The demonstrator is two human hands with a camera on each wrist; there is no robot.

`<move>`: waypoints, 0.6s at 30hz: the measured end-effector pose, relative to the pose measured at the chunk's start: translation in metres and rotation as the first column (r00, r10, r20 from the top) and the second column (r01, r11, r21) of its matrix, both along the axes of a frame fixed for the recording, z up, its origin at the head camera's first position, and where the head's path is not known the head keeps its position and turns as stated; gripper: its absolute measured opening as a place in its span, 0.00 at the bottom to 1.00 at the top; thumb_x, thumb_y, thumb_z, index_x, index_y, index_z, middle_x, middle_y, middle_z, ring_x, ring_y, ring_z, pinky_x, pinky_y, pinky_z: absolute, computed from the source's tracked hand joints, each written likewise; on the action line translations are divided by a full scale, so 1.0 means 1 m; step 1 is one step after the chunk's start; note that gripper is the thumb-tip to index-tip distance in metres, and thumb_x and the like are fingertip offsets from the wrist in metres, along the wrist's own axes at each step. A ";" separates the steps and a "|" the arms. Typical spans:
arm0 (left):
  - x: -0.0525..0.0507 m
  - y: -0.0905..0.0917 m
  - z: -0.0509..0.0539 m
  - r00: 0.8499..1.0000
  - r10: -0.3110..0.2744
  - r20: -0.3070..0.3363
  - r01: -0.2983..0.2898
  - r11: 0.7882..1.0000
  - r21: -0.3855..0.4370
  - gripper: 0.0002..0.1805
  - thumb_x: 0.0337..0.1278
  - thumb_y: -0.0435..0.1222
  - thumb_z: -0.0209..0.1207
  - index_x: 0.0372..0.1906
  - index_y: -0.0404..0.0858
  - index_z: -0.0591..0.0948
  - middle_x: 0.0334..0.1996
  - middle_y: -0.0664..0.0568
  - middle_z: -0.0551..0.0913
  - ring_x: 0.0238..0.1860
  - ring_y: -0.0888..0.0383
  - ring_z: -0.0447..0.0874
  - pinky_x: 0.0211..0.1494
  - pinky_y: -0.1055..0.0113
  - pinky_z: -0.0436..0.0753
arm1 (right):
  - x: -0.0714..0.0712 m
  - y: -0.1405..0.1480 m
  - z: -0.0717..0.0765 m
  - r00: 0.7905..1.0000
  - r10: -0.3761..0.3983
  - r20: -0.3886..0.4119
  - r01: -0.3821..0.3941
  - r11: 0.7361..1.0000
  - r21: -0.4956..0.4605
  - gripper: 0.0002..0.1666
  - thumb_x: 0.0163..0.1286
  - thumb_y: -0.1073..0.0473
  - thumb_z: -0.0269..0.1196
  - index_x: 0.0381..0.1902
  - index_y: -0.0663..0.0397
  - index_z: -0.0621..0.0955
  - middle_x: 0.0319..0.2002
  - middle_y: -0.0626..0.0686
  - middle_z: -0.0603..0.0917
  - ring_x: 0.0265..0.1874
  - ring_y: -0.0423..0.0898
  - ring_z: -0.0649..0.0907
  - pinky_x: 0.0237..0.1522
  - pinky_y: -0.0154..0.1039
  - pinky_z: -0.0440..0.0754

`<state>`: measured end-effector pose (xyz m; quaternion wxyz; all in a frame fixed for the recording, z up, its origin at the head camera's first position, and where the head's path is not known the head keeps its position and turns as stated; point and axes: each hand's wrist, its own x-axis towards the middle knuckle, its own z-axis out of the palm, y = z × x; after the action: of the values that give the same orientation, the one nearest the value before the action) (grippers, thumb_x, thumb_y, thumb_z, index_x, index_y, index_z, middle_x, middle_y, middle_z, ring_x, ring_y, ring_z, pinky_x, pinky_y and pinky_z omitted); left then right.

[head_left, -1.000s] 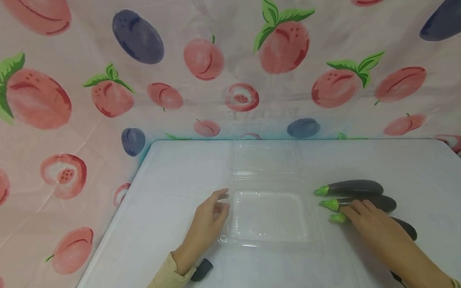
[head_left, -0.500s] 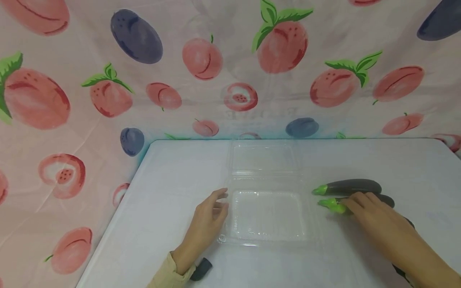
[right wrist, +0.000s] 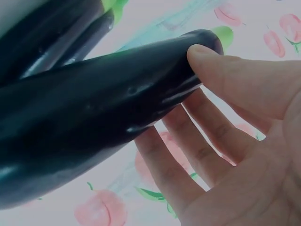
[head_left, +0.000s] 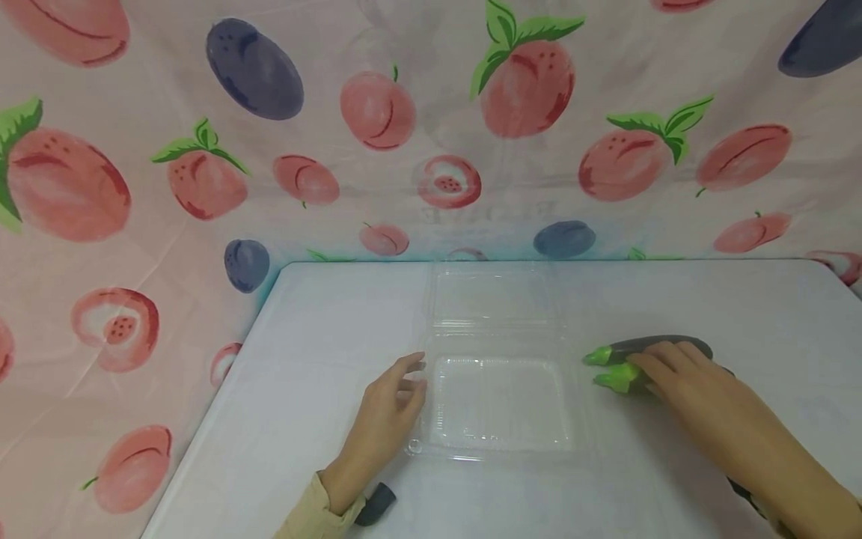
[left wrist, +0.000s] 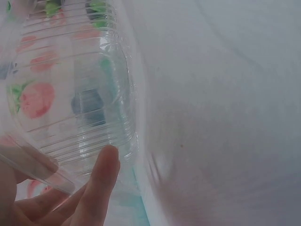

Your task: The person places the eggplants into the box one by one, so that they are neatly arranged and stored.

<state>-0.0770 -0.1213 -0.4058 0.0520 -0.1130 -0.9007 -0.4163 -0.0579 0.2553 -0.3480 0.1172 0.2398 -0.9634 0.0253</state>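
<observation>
My right hand [head_left: 700,397] holds a dark purple eggplant [right wrist: 113,99], with thumb and fingers on opposite sides near its green stem end. More eggplants lie beside it; the farthest eggplant [head_left: 626,346] shows behind my fingers in the head view. A second green stem [head_left: 609,382] shows just nearer, and my hand hides most of the bodies. On the left, my left hand [head_left: 384,412] rests at the left rim of a clear plastic clamshell container [head_left: 501,400]. Its fingers are relaxed and lightly bent. The container lies unfolded, its lid [head_left: 494,296] toward the back.
The white table [head_left: 337,314] ends at a fruit-patterned cloth [head_left: 384,180] along the back and left. A short dark object [head_left: 377,504] lies beside my left sleeve [head_left: 319,509]. Another dark thing [head_left: 744,494] is partly hidden under my right wrist.
My right hand has moved toward the back of the table, bringing the nearest eggplant up against the other ones. My left hand and the container stay in place.
</observation>
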 end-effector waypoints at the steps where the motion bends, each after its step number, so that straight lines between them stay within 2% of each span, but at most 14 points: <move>1: 0.000 0.000 0.000 1.000 0.000 0.000 0.000 1.000 -0.001 0.21 0.68 0.32 0.57 0.64 0.36 0.74 0.55 0.45 0.83 0.44 0.54 0.87 0.44 0.67 0.87 | 0.000 -0.001 0.002 1.000 -0.003 0.005 0.003 1.000 0.005 0.25 0.53 0.75 0.69 0.51 0.63 0.80 0.48 0.58 0.80 0.50 0.57 0.77 0.46 0.59 0.82; 8: 0.000 0.000 0.001 1.000 0.005 0.008 -0.005 1.000 -0.004 0.21 0.68 0.32 0.57 0.64 0.36 0.74 0.55 0.46 0.83 0.45 0.54 0.87 0.44 0.68 0.87 | -0.005 -0.011 0.014 0.995 -0.028 0.093 0.022 0.998 0.063 0.30 0.55 0.74 0.70 0.57 0.61 0.78 0.53 0.59 0.79 0.54 0.58 0.76 0.54 0.60 0.80; 12: 0.000 0.000 0.002 1.000 0.011 0.015 -0.010 1.000 -0.005 0.22 0.68 0.32 0.57 0.64 0.36 0.74 0.55 0.46 0.83 0.45 0.54 0.87 0.44 0.68 0.87 | -0.007 -0.014 0.017 0.990 -0.048 0.136 0.037 0.996 0.077 0.32 0.55 0.71 0.73 0.59 0.60 0.77 0.54 0.60 0.78 0.56 0.59 0.75 0.54 0.61 0.80; 18: 0.000 0.001 0.001 1.000 0.011 0.021 -0.011 1.000 0.000 0.22 0.68 0.32 0.57 0.65 0.36 0.74 0.55 0.46 0.83 0.46 0.53 0.87 0.45 0.67 0.87 | -0.008 -0.017 0.019 0.994 -0.020 0.109 0.015 0.999 0.047 0.31 0.54 0.71 0.73 0.57 0.59 0.77 0.53 0.58 0.78 0.55 0.57 0.76 0.50 0.59 0.83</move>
<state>-0.0775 -0.1205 -0.4046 0.0447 -0.1035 -0.9017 -0.4173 -0.0655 0.2385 -0.3292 0.0589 0.2323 -0.9707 0.0151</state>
